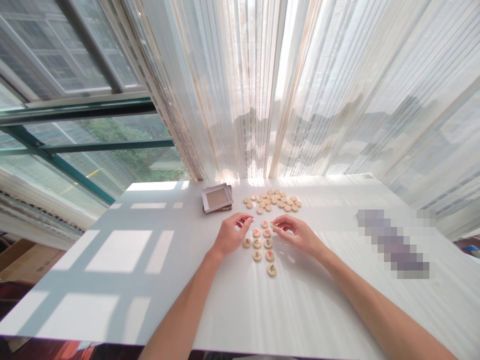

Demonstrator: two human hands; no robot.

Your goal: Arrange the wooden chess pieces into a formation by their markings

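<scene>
Round wooden game discs lie on a white table (157, 280). Several face-up discs (262, 245) with red or dark characters sit in short rows between my hands. A cluster of several blank-side discs (273, 200) lies farther back. My right hand (296, 234) pinches a disc on edge at its fingertips, just right of the rows. My left hand (230, 235) rests left of the rows with its fingers curled and fingertips near the top disc; nothing shows in it.
An open shallow cardboard box (217, 197) sits at the back of the table, left of the blank-side discs. Sheer curtains (300, 90) hang behind the table, and a window (75, 100) is at the left. A blurred patch covers part of the table's right side.
</scene>
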